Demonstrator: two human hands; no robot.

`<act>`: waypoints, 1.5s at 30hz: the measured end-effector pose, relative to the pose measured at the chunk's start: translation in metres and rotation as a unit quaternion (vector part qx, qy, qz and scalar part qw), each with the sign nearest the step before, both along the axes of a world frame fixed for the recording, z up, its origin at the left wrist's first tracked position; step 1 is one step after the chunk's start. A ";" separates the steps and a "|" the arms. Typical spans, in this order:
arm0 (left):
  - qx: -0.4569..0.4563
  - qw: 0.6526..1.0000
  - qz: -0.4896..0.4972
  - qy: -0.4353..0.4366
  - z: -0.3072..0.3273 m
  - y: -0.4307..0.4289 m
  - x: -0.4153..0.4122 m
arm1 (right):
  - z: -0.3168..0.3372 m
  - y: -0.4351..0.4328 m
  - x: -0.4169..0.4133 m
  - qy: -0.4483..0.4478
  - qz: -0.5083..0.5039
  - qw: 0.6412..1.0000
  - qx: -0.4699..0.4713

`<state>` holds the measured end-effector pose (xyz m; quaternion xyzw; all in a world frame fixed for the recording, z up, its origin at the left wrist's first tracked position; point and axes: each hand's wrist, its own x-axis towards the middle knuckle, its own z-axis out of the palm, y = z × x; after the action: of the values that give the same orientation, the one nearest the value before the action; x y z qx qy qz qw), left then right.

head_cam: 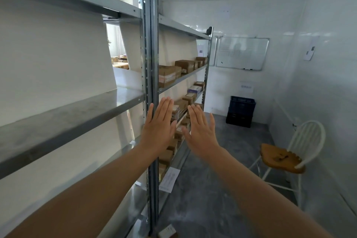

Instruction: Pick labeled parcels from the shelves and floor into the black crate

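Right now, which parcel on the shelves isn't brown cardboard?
The purple-and-white box, one level below the top stocked row, toward the far end. The brown parcels around it all look like plain cardboard.

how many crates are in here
2, stacked on the floor by the far wall: a blue crate sits on top of the black crate. Others could be hidden behind the shelves.

A white chair is seen at four o'clock; a whiteboard is hung at two o'clock.
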<state>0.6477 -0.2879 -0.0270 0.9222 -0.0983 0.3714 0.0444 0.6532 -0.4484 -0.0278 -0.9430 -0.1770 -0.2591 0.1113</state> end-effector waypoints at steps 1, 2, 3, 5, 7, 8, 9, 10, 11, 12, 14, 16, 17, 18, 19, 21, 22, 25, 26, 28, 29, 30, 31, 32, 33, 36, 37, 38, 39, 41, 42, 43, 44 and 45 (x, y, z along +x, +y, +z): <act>0.006 1.000 0.004 -0.002 0.002 -0.004 0.005 | 0.001 -0.005 0.006 0.002 0.001 1.000 -0.002; 0.015 1.000 0.007 -0.004 0.004 -0.008 0.010 | 0.002 -0.009 0.013 0.003 0.002 1.000 -0.006; 0.020 1.000 0.008 -0.007 0.006 -0.013 0.016 | 0.002 -0.015 0.020 0.004 0.003 1.000 -0.007; 0.017 1.000 0.009 -0.007 0.010 -0.024 0.026 | 0.004 -0.026 0.032 0.004 0.010 1.000 0.004; 0.016 1.000 0.014 -0.005 0.011 -0.036 0.035 | 0.006 -0.037 0.044 0.004 0.016 1.000 0.009; 0.020 1.000 0.017 -0.004 0.011 -0.042 0.040 | 0.006 -0.042 0.050 0.003 0.018 1.000 0.007; 0.027 0.999 0.019 -0.006 0.010 -0.048 0.046 | 0.006 -0.047 0.056 0.000 0.021 1.000 0.008; 0.032 0.999 0.021 -0.011 0.008 -0.055 0.051 | 0.006 -0.053 0.062 -0.002 0.025 1.000 0.010; 0.031 0.999 0.024 -0.016 0.007 -0.062 0.057 | 0.007 -0.059 0.067 -0.001 0.031 0.999 0.011; 0.027 0.999 0.026 -0.020 0.006 -0.069 0.061 | 0.006 -0.064 0.073 0.000 0.038 0.999 0.010; 0.019 0.999 0.031 -0.020 0.002 -0.082 0.070 | 0.004 -0.075 0.083 0.000 0.048 0.999 0.007; 0.021 0.999 0.035 -0.011 -0.004 -0.096 0.077 | 0.002 -0.085 0.094 0.008 0.049 0.999 0.007; 0.023 0.999 0.037 -0.002 -0.008 -0.102 0.080 | -0.001 -0.090 0.099 0.016 0.050 0.999 0.010; 0.023 0.999 0.037 0.006 -0.012 -0.107 0.082 | -0.005 -0.096 0.102 0.024 0.053 0.998 0.012; 0.020 0.999 0.038 0.010 -0.017 -0.112 0.084 | -0.010 -0.100 0.105 0.030 0.057 0.998 0.010; 0.012 0.999 0.044 0.013 -0.026 -0.119 0.086 | -0.023 -0.107 0.110 0.032 0.064 0.997 -0.001; 0.010 0.999 0.045 0.015 -0.030 -0.122 0.087 | -0.029 -0.110 0.112 0.030 0.064 0.997 -0.006; 0.028 0.998 0.038 0.028 -0.038 -0.124 0.091 | -0.040 -0.113 0.119 0.043 0.053 0.998 -0.013; 0.033 0.998 0.036 0.030 -0.039 -0.123 0.093 | -0.041 -0.113 0.122 0.049 0.050 0.997 -0.013; 0.030 0.998 0.043 0.032 -0.042 -0.121 0.101 | -0.042 -0.112 0.127 0.054 0.050 0.997 -0.008; 0.022 0.998 0.048 0.031 -0.044 -0.119 0.105 | -0.044 -0.111 0.129 0.056 0.051 0.997 -0.004; 0.016 0.998 0.050 0.033 -0.048 -0.117 0.110 | -0.047 -0.110 0.132 0.061 0.051 0.997 -0.005; 0.016 0.998 0.051 0.037 -0.051 -0.115 0.114 | -0.050 -0.108 0.133 0.066 0.049 0.997 -0.010; 0.019 0.998 0.048 0.040 -0.056 -0.114 0.119 | -0.051 -0.106 0.134 0.071 0.050 0.996 -0.016; 0.024 0.998 0.039 0.042 -0.059 -0.111 0.124 | -0.052 -0.104 0.137 0.071 0.053 0.996 -0.023; 0.010 0.999 0.024 0.046 -0.068 -0.103 0.141 | -0.054 -0.093 0.148 0.066 0.073 0.994 -0.043; 0.000 0.999 0.023 0.048 -0.070 -0.099 0.147 | -0.055 -0.088 0.154 0.062 0.077 0.994 -0.044; -0.006 0.998 0.025 0.051 -0.072 -0.095 0.154 | -0.056 -0.083 0.162 0.062 0.075 0.994 -0.044; -0.007 0.998 0.026 0.055 -0.075 -0.090 0.161 | -0.058 -0.077 0.169 0.064 0.069 0.995 -0.043; 0.001 0.997 0.030 0.064 -0.081 -0.080 0.177 | -0.063 -0.065 0.187 0.067 0.057 0.996 -0.031; 0.007 0.997 0.032 0.067 -0.083 -0.075 0.185 | -0.066 -0.058 0.195 0.065 0.053 0.996 -0.028; 0.011 0.997 0.032 0.070 -0.084 -0.070 0.193 | -0.068 -0.051 0.202 0.053 0.050 0.997 -0.026; 0.013 0.997 0.029 0.074 -0.085 -0.065 0.201 | -0.071 -0.045 0.210 0.036 0.047 0.998 -0.029; 0.013 0.997 0.025 0.073 -0.086 -0.059 0.210 | -0.072 -0.040 0.216 0.028 0.045 0.998 -0.037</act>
<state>0.8575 -0.3471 -0.1131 0.9494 -0.0771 0.3031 0.0300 0.8687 -0.4884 -0.0999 -0.9444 -0.2255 -0.2208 0.0924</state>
